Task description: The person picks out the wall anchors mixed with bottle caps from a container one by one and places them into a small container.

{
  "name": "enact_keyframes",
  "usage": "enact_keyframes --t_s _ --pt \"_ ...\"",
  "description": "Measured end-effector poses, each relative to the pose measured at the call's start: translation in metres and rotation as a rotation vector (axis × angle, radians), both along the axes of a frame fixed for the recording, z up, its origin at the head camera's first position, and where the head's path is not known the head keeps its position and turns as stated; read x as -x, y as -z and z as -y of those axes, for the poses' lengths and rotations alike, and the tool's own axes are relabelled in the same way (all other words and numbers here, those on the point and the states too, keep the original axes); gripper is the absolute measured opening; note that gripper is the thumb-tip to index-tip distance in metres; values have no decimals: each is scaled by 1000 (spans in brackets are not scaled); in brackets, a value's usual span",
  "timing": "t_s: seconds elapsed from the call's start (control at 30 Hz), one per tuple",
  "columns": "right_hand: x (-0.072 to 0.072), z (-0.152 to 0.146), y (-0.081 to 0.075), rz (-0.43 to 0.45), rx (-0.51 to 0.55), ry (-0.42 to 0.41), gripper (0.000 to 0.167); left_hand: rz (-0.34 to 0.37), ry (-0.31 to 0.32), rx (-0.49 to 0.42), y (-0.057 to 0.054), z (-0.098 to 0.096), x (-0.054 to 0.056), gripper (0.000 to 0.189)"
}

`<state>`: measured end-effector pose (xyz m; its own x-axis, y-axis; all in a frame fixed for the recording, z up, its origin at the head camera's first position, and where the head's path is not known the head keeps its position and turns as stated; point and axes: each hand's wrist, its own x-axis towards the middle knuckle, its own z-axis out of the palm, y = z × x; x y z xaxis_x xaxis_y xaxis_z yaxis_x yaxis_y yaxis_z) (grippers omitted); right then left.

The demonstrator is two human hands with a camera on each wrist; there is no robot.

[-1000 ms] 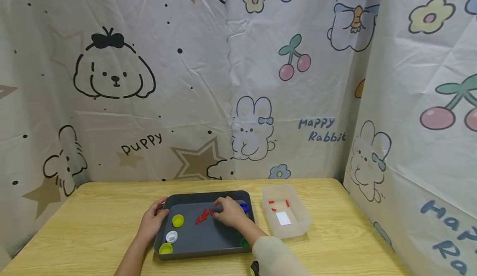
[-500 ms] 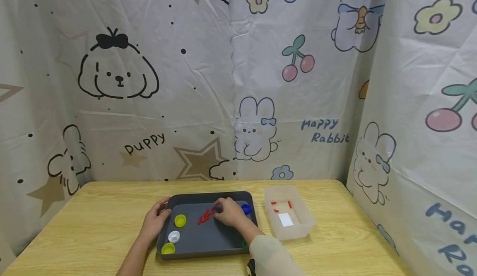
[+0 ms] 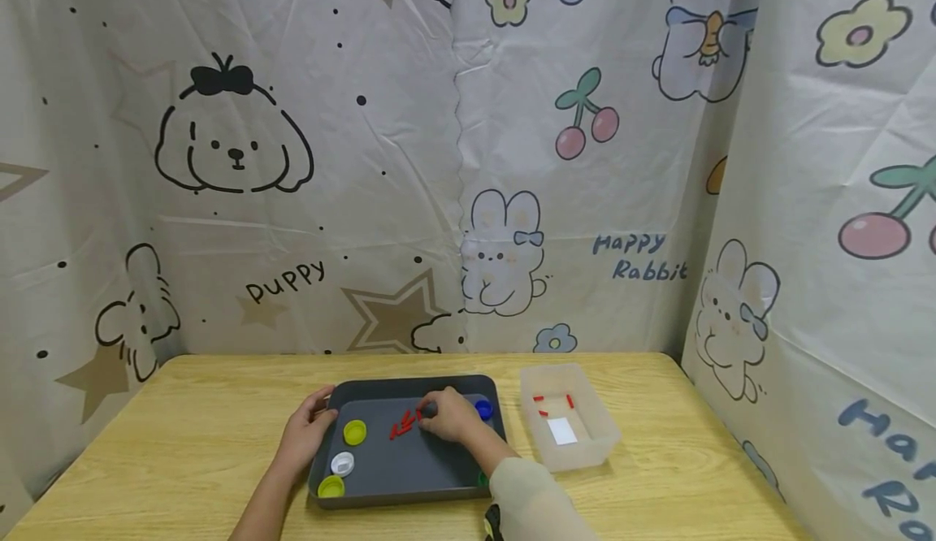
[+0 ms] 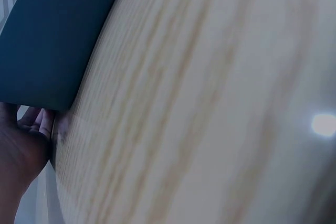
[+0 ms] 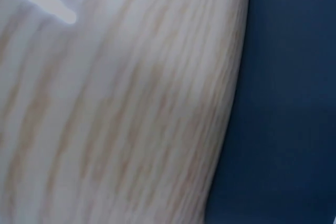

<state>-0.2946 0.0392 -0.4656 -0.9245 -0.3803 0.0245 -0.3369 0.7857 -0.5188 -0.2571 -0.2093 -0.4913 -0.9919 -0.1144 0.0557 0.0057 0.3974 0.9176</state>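
A dark grey tray (image 3: pixel 409 476) lies on the table in the head view. My left hand (image 3: pixel 307 429) grips its left rim, the thumb at the top edge and the fingers on the outer side. In the left wrist view the fingers of that hand (image 4: pixel 23 142) meet the tray's edge. Over the tray my right hand (image 3: pixel 449 415) pinches a small red stick (image 3: pixel 420 414) between thumb and fingertips. Several more red sticks (image 3: pixel 403 425) lie in a loose pile just left of it. The right wrist view shows only table and the tray's side wall (image 5: pixel 283 103), no hand.
Yellow caps (image 3: pixel 354 432) and a white cap (image 3: pixel 342 465) sit along the tray's left side; a blue cap (image 3: pixel 483 409) and a partly hidden green cap (image 3: pixel 483 480) sit right. A translucent bin (image 3: pixel 595 443) right of the tray holds red sticks and a white card (image 3: pixel 562 431).
The head view has shifted a little, so everything appears slightly further right. Both hands keep their places at the tray, the right one with the red stick.
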Motion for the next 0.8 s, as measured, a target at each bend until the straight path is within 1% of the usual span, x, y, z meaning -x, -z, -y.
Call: enact_keyframes --t_s 0.23,0.43,0.6,0.73,0.8 --pt "0 -3 2 10 48 2 22 -3 -3 -4 0 0 0 46" --pt "-1 -7 1 6 77 12 22 5 10 1 0 0 -1 47" --pt "-5 -11 -4 2 103 -7 22 5 12 -2 0 0 0 46" --pt "-9 -14 -9 -31 116 -28 22 8 8 -8 0 0 0 46" --pt "-11 -16 -12 -45 114 -23 22 10 6 -7 0 0 0 46"
